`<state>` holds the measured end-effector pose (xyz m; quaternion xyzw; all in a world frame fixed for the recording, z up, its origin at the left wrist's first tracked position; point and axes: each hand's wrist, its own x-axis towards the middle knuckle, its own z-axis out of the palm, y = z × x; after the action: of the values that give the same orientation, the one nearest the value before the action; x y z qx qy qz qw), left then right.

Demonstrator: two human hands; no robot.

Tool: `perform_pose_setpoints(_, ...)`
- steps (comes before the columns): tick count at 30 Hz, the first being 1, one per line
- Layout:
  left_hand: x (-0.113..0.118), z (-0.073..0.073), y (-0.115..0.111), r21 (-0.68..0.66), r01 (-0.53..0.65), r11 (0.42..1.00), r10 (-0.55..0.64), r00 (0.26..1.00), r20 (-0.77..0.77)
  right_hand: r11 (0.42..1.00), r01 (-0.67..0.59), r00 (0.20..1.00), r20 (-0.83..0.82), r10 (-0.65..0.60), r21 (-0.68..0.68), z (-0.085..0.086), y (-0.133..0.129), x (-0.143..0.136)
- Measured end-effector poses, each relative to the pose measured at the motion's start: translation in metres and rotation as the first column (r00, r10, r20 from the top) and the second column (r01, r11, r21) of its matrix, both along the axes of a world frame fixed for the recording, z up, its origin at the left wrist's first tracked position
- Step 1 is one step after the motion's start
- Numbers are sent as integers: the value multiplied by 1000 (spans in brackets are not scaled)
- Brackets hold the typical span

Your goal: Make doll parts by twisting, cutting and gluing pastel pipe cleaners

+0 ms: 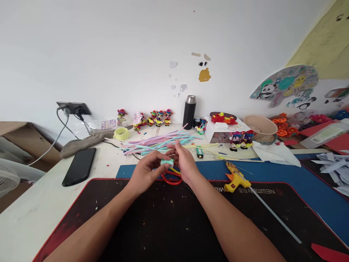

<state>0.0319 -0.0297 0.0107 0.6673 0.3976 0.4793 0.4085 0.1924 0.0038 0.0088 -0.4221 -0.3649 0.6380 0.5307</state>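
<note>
Over the mat's back edge, my left hand (149,169) pinches a small mint-green fuzzy pipe cleaner piece (167,162) between thumb and fingers. My right hand (185,162) is closed in from the other side, its curled fingertips at the piece's right edge and its thumb raised. Fingers cover part of the piece, so its full shape is hidden. Just below the hands lies a red scissors handle (172,182); the blades cannot be seen. Behind them spreads a heap of pink, purple and turquoise pipe cleaners (152,142).
A yellow hot glue gun (236,179) with a long glue stick lies right on the black mat (163,225). A phone (79,166) is at left. Farther back stand a black thermos (189,112), small figures (160,118), yellow tape (121,133) and a white box (227,127).
</note>
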Motion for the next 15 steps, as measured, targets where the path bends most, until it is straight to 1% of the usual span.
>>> perform_pose_setpoints(2, 3, -1, -2, 47, 21, 999, -19, 999, -46, 1000, -2, 1000, -24, 1, -17, -1, 1, 0)
perform_pose_setpoints(5, 7, -1, -4, 65, 46, 997, -42, 997, -71, 1000, -7, 998, -61, 6, -20, -4, 2, -2)
perform_pose_setpoints(10, 12, 1, -6, 27, 87, 996, -86, 995, -49, 1000, -11, 997, -77, 11, -1, -6, 0, -6)
perform_pose_setpoints(15, 17, 2, -8, -46, 73, 996, -73, 997, -5, 999, -21, 996, -92, 17, -40, -6, -1, -7)
